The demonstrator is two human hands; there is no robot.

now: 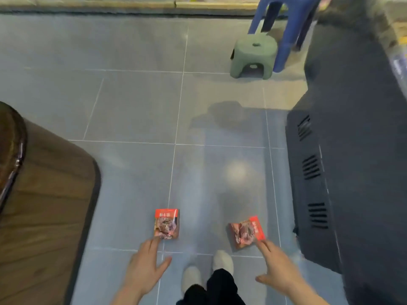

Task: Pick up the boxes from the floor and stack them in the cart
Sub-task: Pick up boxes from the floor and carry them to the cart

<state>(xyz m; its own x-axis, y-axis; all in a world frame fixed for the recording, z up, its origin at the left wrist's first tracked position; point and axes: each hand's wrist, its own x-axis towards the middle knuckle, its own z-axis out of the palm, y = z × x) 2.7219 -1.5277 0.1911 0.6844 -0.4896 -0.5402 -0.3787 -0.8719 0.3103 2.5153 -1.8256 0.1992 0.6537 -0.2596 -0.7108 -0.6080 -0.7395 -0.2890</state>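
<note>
Reaching down from the bottom edge of the frame, both hands go for the two red boxes at once: the left hand (145,268) at lower centre-left has its fingers spread and straight, one fingertip just touching the near edge of the left box (166,224), while the right hand (278,267) at lower right is likewise spread, its longest finger meeting the near corner of the right box (246,231). Neither hand grips anything yet. Between the arms, at the bottom centre, show two pale shoes (207,269) and dark trouser legs. Both boxes lie flat on the grey tiled floor (132,106), well apart from each other, the left one squared to the tile lines and the right one turned at an angle. Judging by this, the task is at an early stage for these two: they are not lifted, and picking, carrying and stacking all remain. At the left edge sits a brown rounded-corner surface with a metal bar (50,216), which may be the cart, though I cannot tell; no boxes show on it. Along the right side stands a dark vented cabinet (343,172). Farther off, in the upper right, a low green stool (253,59) sits just beside a taller blue stool (286,29).
</note>
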